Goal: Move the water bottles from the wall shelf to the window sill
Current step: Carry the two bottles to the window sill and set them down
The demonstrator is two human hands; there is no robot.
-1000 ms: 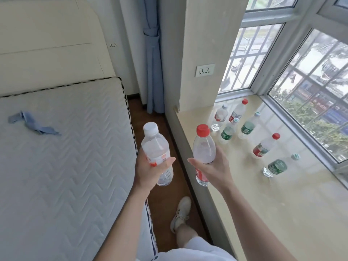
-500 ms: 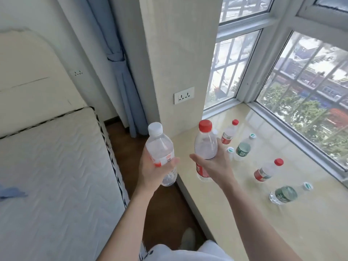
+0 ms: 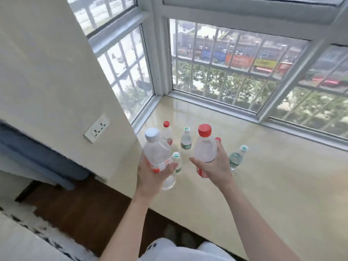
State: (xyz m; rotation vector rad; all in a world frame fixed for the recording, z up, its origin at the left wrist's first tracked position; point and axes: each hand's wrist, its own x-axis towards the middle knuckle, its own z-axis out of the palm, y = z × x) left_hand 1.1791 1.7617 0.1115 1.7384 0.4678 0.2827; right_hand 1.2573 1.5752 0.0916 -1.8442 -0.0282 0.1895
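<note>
My left hand (image 3: pixel 150 178) grips a clear white-capped bottle (image 3: pixel 157 153) with a red and white label, held in the air over the near edge of the window sill (image 3: pixel 273 176). A clear red-capped bottle (image 3: pixel 205 147) is in my right hand (image 3: pixel 216 168), upright above the sill. Several bottles stand on the sill behind them: a red-capped one (image 3: pixel 166 131), a green-labelled one (image 3: pixel 186 138), a small green-capped one (image 3: pixel 177 161) and another green-labelled one (image 3: pixel 237 157). A further red cap (image 3: pixel 218 139) peeks out behind my right hand.
A cream wall pillar (image 3: pixel 56 81) with a power socket (image 3: pixel 96 130) stands left of the sill. Barred windows (image 3: pixel 226 72) close the sill's far side. A blue curtain (image 3: pixel 37 157), brown floor (image 3: pixel 84 210) and a mattress edge (image 3: pixel 22 238) lie at the lower left.
The view has swung right toward the window. Both hands have carried their bottles from beside the bed to over the sill, close to the standing bottles.
</note>
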